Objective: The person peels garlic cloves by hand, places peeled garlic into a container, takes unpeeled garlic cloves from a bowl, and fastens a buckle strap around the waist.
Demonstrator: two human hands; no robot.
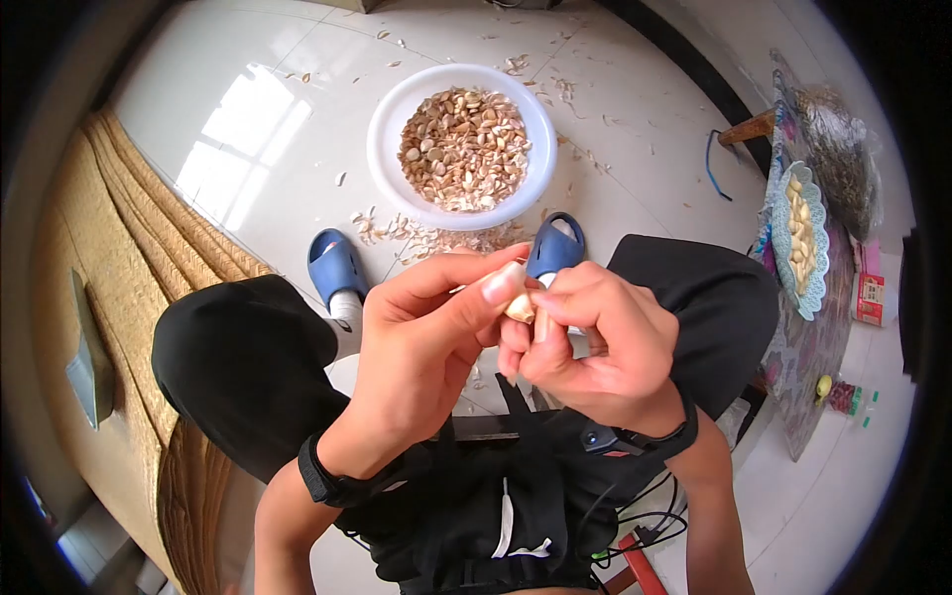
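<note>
A pale garlic clove (520, 308) is pinched between the fingertips of both hands, above my lap. My left hand (421, 337) has its thumb pressed on the clove from the left, fingers closed. From the right, my right hand (607, 342) grips it with thumb and curled fingers. Beyond the hands, a white plastic basin (382, 149) stands on the floor, holding many unpeeled garlic cloves (464, 149). At the right, a light-blue scalloped basket (813, 283) holds pale peeled cloves (797, 226).
Garlic skins (426, 238) litter the tiled floor around the basin. Blue slippers (337, 266) are on my feet. A tan draped cover (109, 278) lies left. A patterned cloth-covered table (808, 367) stands right, with a bag of dried stalks (833, 149). Black cables (654, 516) hang lower right.
</note>
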